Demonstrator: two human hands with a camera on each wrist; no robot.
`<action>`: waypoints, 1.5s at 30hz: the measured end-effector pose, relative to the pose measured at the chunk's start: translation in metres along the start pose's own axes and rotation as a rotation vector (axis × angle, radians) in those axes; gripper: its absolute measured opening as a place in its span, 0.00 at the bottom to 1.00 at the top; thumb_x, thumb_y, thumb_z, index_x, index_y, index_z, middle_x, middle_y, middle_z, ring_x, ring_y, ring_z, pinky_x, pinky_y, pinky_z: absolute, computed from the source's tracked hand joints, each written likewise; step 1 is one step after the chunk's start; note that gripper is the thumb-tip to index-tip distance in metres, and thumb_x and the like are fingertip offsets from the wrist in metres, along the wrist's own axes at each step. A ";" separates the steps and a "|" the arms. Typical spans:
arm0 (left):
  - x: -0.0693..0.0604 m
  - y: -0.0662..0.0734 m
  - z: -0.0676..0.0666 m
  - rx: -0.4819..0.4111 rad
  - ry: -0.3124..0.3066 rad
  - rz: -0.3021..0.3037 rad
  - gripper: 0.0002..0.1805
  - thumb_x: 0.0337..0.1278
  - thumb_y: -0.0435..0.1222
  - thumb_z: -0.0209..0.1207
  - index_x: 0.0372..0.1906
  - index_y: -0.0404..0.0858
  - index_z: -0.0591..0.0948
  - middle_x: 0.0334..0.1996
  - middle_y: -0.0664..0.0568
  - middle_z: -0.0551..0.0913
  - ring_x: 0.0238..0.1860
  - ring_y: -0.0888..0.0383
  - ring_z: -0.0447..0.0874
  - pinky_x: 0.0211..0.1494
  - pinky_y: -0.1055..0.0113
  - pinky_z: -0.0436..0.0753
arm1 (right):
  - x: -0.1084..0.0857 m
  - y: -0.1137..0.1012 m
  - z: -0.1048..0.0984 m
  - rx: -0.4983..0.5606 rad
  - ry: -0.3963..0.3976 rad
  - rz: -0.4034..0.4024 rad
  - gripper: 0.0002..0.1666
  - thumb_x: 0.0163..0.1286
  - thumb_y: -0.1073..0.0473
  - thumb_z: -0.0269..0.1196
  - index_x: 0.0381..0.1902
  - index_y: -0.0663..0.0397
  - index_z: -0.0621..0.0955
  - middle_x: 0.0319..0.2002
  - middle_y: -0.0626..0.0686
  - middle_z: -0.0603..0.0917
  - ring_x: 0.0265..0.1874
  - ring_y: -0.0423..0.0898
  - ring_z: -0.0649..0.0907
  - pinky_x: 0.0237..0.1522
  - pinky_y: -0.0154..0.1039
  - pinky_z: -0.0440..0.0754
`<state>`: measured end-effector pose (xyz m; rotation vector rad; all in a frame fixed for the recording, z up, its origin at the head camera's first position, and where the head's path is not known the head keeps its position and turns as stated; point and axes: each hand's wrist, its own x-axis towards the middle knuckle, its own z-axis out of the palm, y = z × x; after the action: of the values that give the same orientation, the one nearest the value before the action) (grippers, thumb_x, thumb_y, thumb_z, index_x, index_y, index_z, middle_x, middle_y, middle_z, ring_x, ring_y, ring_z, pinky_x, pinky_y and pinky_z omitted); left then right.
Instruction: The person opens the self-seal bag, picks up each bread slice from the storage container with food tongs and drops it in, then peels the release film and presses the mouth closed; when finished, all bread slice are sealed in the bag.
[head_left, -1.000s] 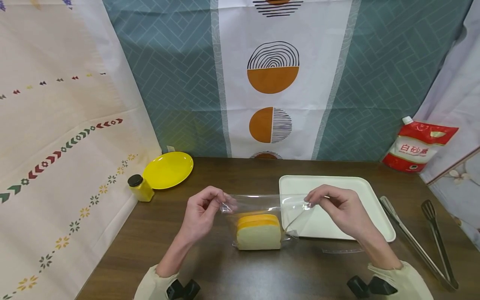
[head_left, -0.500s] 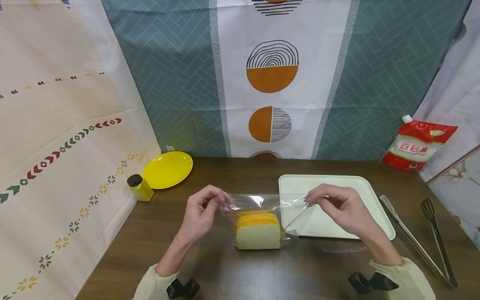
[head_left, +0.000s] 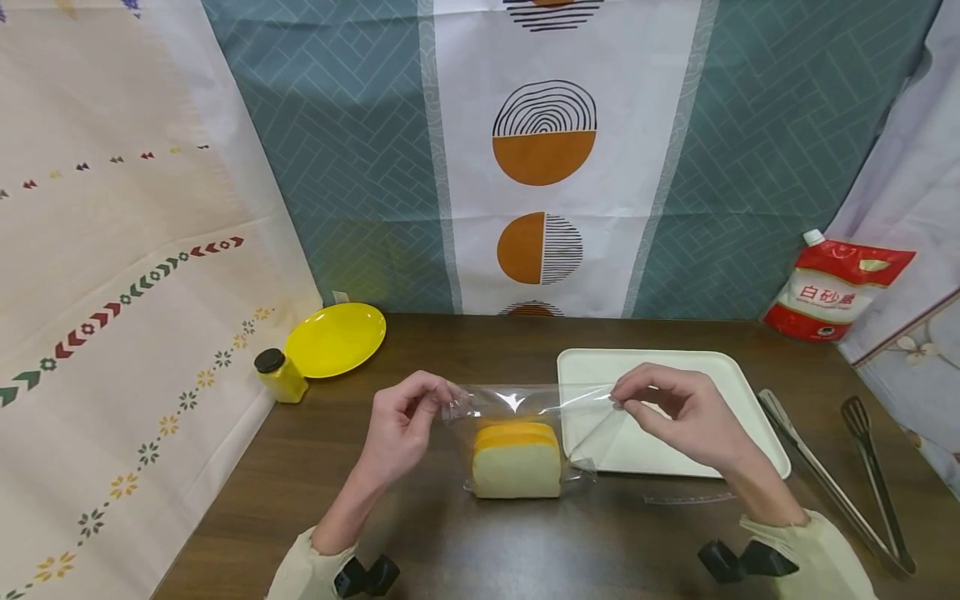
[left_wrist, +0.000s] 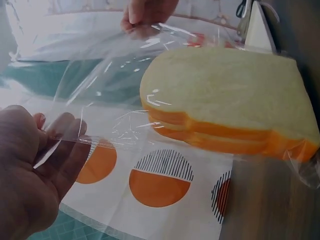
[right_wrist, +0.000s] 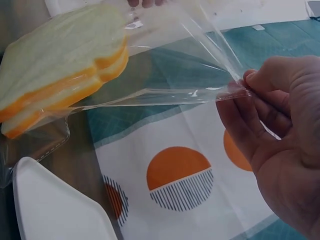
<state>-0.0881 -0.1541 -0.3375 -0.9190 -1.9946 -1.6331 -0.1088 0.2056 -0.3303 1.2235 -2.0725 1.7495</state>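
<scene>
A clear plastic bag (head_left: 491,404) stands upright on the table with bread slices (head_left: 516,471) inside it, pale with orange crusts. My left hand (head_left: 401,425) pinches the bag's upper left corner between thumb and fingers. At the upper right corner, my right hand (head_left: 686,417) pinches the film in the same way. Both wrist views show the plastic stretched between the hands above the bread slices (left_wrist: 225,95). In the right wrist view the right hand (right_wrist: 285,115) has the corner between thumb and forefinger, and the bread slices (right_wrist: 65,60) sit low in the bag.
Behind the right hand lies a white tray (head_left: 705,458). Metal tongs (head_left: 825,483) lie at the right, below a red and white pouch (head_left: 836,292). A yellow plate (head_left: 337,342) and a black-capped yellow jar (head_left: 282,379) stand at the back left. A thin clear strip (head_left: 686,500) lies in front of the tray.
The right hand has shifted slightly up, its thumb and fingers moving at the bag's corner. The bag's top edge has risen a little. The left hand stays nearly still.
</scene>
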 end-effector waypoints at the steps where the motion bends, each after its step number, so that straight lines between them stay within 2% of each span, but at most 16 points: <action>1: 0.000 0.000 0.000 0.008 -0.004 0.005 0.14 0.64 0.15 0.51 0.34 0.35 0.78 0.36 0.44 0.87 0.35 0.53 0.84 0.35 0.66 0.83 | 0.000 0.001 0.000 0.008 0.003 -0.027 0.19 0.56 0.87 0.61 0.41 0.66 0.84 0.38 0.59 0.85 0.39 0.47 0.83 0.46 0.34 0.83; 4: -0.001 0.001 -0.002 0.025 -0.012 0.006 0.16 0.64 0.14 0.50 0.33 0.36 0.78 0.36 0.45 0.88 0.37 0.53 0.85 0.37 0.66 0.84 | 0.002 0.003 0.001 0.028 0.013 -0.104 0.24 0.51 0.90 0.61 0.41 0.66 0.84 0.37 0.60 0.85 0.40 0.46 0.83 0.48 0.33 0.82; 9: -0.001 -0.001 -0.004 0.024 -0.029 0.025 0.16 0.62 0.13 0.51 0.33 0.35 0.78 0.36 0.44 0.88 0.39 0.51 0.86 0.39 0.69 0.83 | 0.003 0.005 0.001 0.019 0.021 -0.137 0.26 0.48 0.92 0.62 0.41 0.67 0.84 0.37 0.60 0.85 0.40 0.46 0.84 0.47 0.33 0.83; 16: 0.001 -0.002 -0.005 0.047 -0.040 0.055 0.16 0.62 0.13 0.51 0.32 0.35 0.78 0.36 0.44 0.88 0.38 0.53 0.86 0.35 0.66 0.83 | 0.003 0.003 0.001 -0.021 0.011 -0.118 0.26 0.48 0.91 0.63 0.41 0.64 0.84 0.37 0.58 0.85 0.38 0.45 0.83 0.46 0.32 0.83; 20: 0.001 -0.003 -0.006 0.054 -0.045 0.069 0.15 0.62 0.13 0.51 0.32 0.34 0.78 0.35 0.45 0.88 0.37 0.52 0.86 0.34 0.66 0.83 | 0.003 -0.001 0.001 -0.074 -0.003 -0.074 0.26 0.49 0.90 0.64 0.41 0.62 0.84 0.37 0.57 0.85 0.39 0.44 0.83 0.47 0.34 0.83; 23: 0.001 -0.004 -0.007 0.059 -0.047 0.070 0.14 0.62 0.13 0.51 0.32 0.34 0.78 0.35 0.45 0.88 0.37 0.52 0.86 0.35 0.62 0.84 | 0.004 -0.003 0.001 -0.127 -0.012 -0.036 0.27 0.50 0.89 0.65 0.40 0.58 0.84 0.37 0.56 0.85 0.39 0.43 0.84 0.47 0.34 0.83; 25: 0.001 -0.004 -0.007 0.073 -0.042 0.061 0.14 0.62 0.14 0.52 0.32 0.35 0.79 0.35 0.46 0.87 0.36 0.52 0.85 0.34 0.61 0.84 | 0.004 -0.004 0.001 -0.140 -0.015 -0.028 0.27 0.50 0.89 0.65 0.40 0.58 0.83 0.37 0.56 0.85 0.38 0.43 0.84 0.47 0.34 0.83; 29: -0.001 -0.004 -0.008 0.079 -0.022 0.035 0.14 0.63 0.15 0.53 0.34 0.37 0.80 0.35 0.47 0.86 0.33 0.55 0.81 0.33 0.67 0.82 | 0.004 -0.005 0.001 -0.138 -0.015 -0.026 0.25 0.51 0.88 0.65 0.40 0.58 0.83 0.37 0.56 0.85 0.38 0.44 0.83 0.47 0.34 0.83; 32: -0.001 -0.004 -0.007 0.026 -0.020 0.039 0.14 0.61 0.15 0.51 0.36 0.34 0.81 0.36 0.45 0.85 0.32 0.54 0.79 0.36 0.70 0.83 | 0.004 -0.005 0.002 -0.136 -0.015 -0.027 0.25 0.51 0.88 0.65 0.40 0.59 0.83 0.37 0.55 0.85 0.38 0.44 0.83 0.47 0.34 0.83; 36: -0.001 -0.005 -0.006 -0.014 -0.019 0.034 0.12 0.56 0.16 0.57 0.39 0.33 0.81 0.36 0.44 0.84 0.35 0.53 0.83 0.43 0.64 0.86 | 0.004 -0.005 0.001 -0.141 -0.014 -0.021 0.25 0.51 0.88 0.65 0.40 0.59 0.83 0.37 0.57 0.85 0.38 0.44 0.83 0.47 0.34 0.83; 40: -0.001 -0.004 -0.003 0.022 -0.006 -0.033 0.15 0.49 0.19 0.69 0.39 0.36 0.81 0.36 0.47 0.85 0.36 0.54 0.85 0.45 0.60 0.86 | 0.003 -0.005 0.001 -0.144 -0.013 -0.018 0.24 0.52 0.88 0.65 0.40 0.59 0.83 0.36 0.57 0.84 0.38 0.43 0.83 0.47 0.33 0.83; 45: -0.001 -0.001 -0.002 0.028 0.003 -0.094 0.16 0.47 0.19 0.71 0.38 0.37 0.81 0.35 0.49 0.84 0.36 0.53 0.85 0.44 0.62 0.86 | 0.004 -0.004 0.001 -0.139 -0.018 -0.024 0.25 0.51 0.89 0.64 0.40 0.60 0.83 0.36 0.58 0.84 0.38 0.43 0.83 0.47 0.34 0.83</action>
<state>-0.0880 -0.1568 -0.3387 -0.8235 -2.0818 -1.6510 -0.1084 0.2028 -0.3254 1.2234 -2.1393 1.5604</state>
